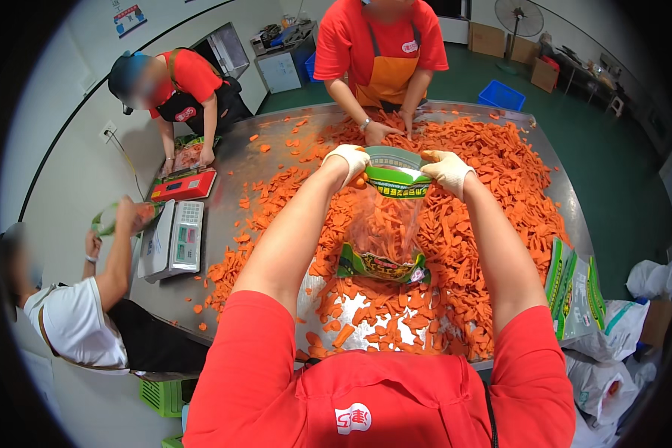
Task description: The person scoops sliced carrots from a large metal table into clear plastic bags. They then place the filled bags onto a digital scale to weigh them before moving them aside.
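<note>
A clear plastic pouch with green printed bands (383,224) stands on the metal table before me, filled partway with orange strips. My left hand (348,163), in a pale glove with orange-stained fingertips, grips one upper corner of it. At the opposite corner, my gloved right hand (448,171) pinches the rim. Between the hands the pouch's mouth is spread, showing its greenish back panel. Around it lies a broad heap of orange strips, likely dried carrot or radish (487,185). The pouch's base rests among scattered strips.
Across the table, a co-worker's hands (391,127) reach into the heap. At left, another handles a filled pouch by a red sealing machine (183,186); a third holds a pouch beside a digital scale (173,241). Flat pouches (575,288) lie at the right edge.
</note>
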Tool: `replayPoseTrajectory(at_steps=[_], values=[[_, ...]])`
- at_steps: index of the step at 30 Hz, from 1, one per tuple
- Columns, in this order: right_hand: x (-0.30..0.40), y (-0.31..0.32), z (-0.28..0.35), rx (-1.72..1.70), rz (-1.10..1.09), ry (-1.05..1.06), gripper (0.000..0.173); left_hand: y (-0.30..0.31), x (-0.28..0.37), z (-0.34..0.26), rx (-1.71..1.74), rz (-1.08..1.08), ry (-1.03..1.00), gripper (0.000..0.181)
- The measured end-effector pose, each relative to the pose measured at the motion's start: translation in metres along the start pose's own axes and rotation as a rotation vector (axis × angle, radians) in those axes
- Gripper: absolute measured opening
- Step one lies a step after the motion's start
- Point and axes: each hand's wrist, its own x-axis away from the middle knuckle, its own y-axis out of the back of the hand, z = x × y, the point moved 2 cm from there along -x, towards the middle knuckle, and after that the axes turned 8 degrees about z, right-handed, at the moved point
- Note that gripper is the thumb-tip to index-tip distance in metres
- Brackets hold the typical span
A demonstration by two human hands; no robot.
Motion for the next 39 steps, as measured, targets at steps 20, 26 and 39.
replayPoseTrajectory(at_steps=[20,26,39], values=[[-0.003,0.008,-0.005,-0.07,0.013,-0.069,0.065,-0.008,0.002,-0.008,-0.017,-0.028,-0.005,0.022],[-0.006,0.009,0.0,-0.006,-0.057,-0.102,0.064,0.002,-0.026,0.002,-0.112,-0.046,-0.004,0.019],[-0.012,-0.004,-0.005,-0.079,-0.052,-0.002,0.029,0.015,-0.02,0.014,-0.339,-0.148,0.036,0.025]])
